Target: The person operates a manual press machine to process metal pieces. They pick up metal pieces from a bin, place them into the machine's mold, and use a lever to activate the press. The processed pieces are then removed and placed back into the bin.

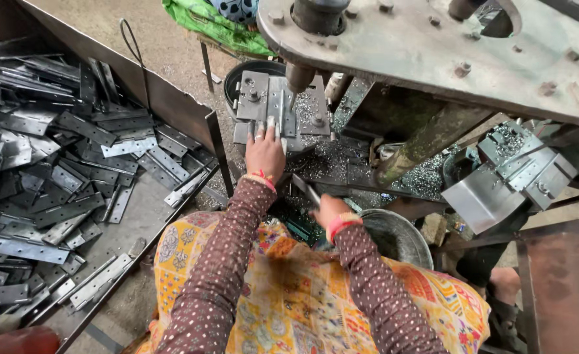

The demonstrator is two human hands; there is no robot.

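Head view: left hand [264,152] flat, fingers spread, pressing hinge plate [280,113] onto jig [252,96] under drill bit [297,80]; plate's long axis runs near-far. Right hand [327,208] pinches second strip [308,191], angled far-left. Hinge pile [60,190] left.

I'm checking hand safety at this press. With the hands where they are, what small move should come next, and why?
Probably draw the left hand back a little: its fingers rest on the flat grey metal hinge plate just in front of the dark punch tip. The right hand grips a blurred metal piece lower down, clear of the punch.
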